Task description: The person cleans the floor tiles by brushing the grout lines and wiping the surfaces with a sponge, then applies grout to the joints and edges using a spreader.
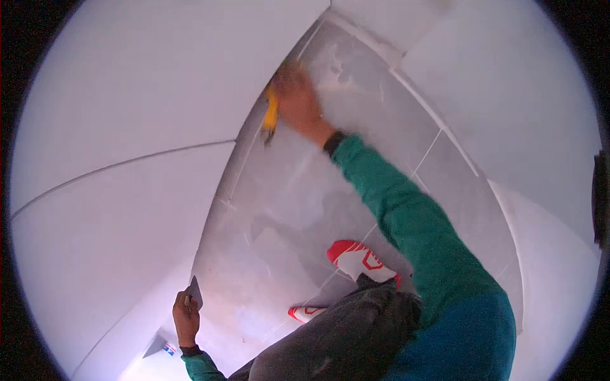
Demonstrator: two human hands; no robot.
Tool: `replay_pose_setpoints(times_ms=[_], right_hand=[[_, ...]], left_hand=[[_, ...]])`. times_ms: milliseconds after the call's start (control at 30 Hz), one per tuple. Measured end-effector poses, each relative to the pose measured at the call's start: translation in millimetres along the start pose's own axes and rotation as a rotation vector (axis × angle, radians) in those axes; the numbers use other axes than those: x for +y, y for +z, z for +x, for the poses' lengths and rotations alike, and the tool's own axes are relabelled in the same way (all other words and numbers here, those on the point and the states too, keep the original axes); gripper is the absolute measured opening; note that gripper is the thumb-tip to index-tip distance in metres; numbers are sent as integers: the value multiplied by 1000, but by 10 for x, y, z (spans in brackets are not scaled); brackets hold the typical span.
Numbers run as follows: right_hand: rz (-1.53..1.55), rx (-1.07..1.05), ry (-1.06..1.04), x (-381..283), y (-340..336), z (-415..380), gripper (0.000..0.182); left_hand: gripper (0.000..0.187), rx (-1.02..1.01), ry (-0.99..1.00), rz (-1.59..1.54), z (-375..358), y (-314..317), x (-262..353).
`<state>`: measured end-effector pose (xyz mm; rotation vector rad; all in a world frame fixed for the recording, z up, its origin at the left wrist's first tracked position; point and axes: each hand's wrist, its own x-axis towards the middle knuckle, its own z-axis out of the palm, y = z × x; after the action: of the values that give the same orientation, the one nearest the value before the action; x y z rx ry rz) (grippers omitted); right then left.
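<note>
My right hand [297, 98], smeared by motion, reaches out low along the left wall, close to where it meets the floor. From its closed fingers sticks a yellow-handled tool [271, 111] with a darker, metal-looking end pointing back toward me; its other end is hidden by the hand. At the lower left, my left hand [185, 317] is closed around a thin grey flat blade [194, 293] with a pointed tip, held at the edge of the white wall panel [140, 222].
Grey tiled floor [286, 209] with pale smudges narrows away between white walls. My feet in white and red shoes [365, 260] stand on it. A white wall [495, 95] rises on the right. A grey corner piece with a blue and red mark [168, 348] shows at the lower left.
</note>
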<state>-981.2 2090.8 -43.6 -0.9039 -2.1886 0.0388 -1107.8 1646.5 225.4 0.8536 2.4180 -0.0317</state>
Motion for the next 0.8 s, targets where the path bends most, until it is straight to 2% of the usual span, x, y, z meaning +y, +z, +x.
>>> replay_pose_setpoints(times_ms=[33,67,133,233,267,300,333,367,400,433,500,567,633,700,767,800], right_hand=[[71,-91,-62,-240,-6,-138,31],[289,-264,-43,-455,-224,-173,33],[341,-327,-380,-689,-341,-409,34],[445,-233,-427,-520,-721,-367,27],[525,-376,-242,-316,-871,-256,28],[381,-202,-238,-33,-853,-255,32],[363,-162,-182,289,-906,-127,35],[195,-181,-98,575,-953,-4,35],[227,-164,-25,763,-1038,179,33],[231,-168,-27,867,-840,231,33],[-182,-92,69,996,-450,171,32],[5,-442,90,313,-451,32,42],[127,-294,-160,-360,-335,-288,39],[396,-442,-153,-612,-669,-259,40],[399,-230,-135,-260,-774,-187,34],[300,-215,-54,21,-847,-140,32]], left_hand=[[21,41,88,1,58,-15,43],[22,81,171,6,79,-27,84],[23,88,210,33,142,-49,146],[24,119,218,42,143,-82,51],[24,95,152,18,108,-113,56],[24,73,91,-9,103,-125,60],[24,77,79,-16,88,-114,34],[24,60,109,21,71,-111,0],[24,41,139,59,53,-102,-17],[24,40,134,56,64,-90,6],[24,36,161,113,92,-79,73],[24,59,187,89,163,-124,205],[24,78,210,55,162,-137,246],[25,90,154,28,162,-139,183],[25,76,97,-13,106,-133,25],[26,65,32,-54,40,-108,-70]])
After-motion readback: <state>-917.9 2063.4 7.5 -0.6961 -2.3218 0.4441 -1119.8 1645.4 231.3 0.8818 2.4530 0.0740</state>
